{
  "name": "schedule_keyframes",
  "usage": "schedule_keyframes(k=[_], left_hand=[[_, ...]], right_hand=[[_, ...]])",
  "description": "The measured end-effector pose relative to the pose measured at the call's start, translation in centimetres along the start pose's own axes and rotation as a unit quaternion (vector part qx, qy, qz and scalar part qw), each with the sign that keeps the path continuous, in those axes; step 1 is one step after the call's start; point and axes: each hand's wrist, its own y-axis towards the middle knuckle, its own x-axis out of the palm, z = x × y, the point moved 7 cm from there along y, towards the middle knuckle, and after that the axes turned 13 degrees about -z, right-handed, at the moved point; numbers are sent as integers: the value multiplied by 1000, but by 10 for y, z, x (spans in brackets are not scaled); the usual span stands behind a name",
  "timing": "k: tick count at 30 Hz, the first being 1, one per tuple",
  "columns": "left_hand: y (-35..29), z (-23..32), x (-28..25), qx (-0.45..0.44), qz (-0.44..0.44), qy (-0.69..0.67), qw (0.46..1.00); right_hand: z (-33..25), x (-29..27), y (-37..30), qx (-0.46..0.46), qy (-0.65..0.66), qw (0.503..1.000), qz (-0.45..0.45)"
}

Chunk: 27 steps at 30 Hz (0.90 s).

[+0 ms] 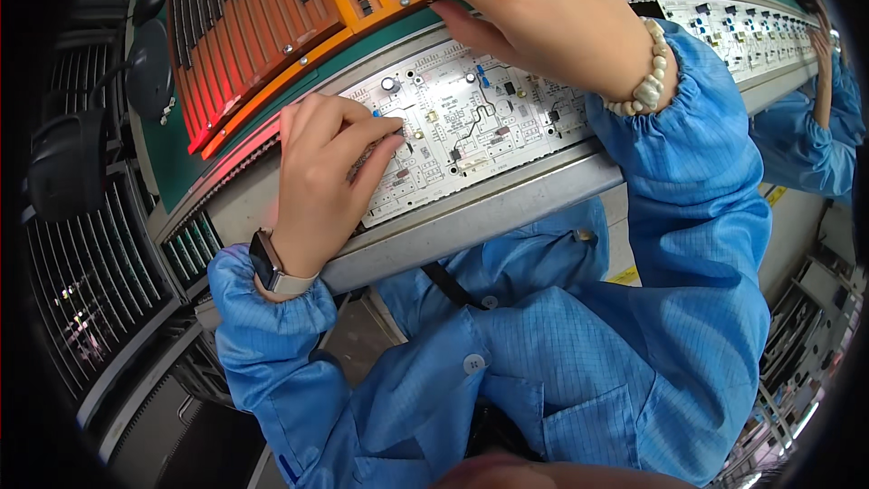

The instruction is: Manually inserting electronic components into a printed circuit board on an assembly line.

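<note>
A long white circuit board (pixel 471 118) lies on the metal conveyor rail in front of me, with small capacitors, blue parts and dark chips standing on it. My left hand (pixel 326 167) is over the board's left end. Its thumb and forefinger close together at the surface, beside a small dark part; whether they grip it I cannot make out. Above the board's far edge, my right hand (pixel 534 18) reaches to the orange slotted tray (pixel 353 32). Its fingers are curled in toward the thumb, and whatever they hold is hidden.
Rows of black components fill several tray slots. The conveyor rail (pixel 489 204) runs along the near side. Farther right lie more populated boards (pixel 738 32), with a co-worker's blue sleeve (pixel 806 140) beside them. Black slotted racks (pixel 90 272) stand at left.
</note>
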Motion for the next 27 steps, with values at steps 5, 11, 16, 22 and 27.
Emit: schedule_keyframes(k=[5, 11, 16, 22, 27], left_hand=[[5, -1, 3, -4, 12, -28, 1000], [6, -2, 6, -8, 19, -43, 999], [4, -2, 0, -7, 16, -33, 999], [6, 3, -1, -23, 4, -10, 1000], [8, 9, -2, -46, -14, 25, 999]], right_hand=[[0, 3, -3, -3, -3, 1000, 0], [-1, 5, -4, -9, -3, 1000, 7], [0, 8, 1, -6, -3, 1000, 2], [-3, 7, -1, -16, -17, 1000, 7], [-1, 11, -4, -14, -9, 1000, 6]])
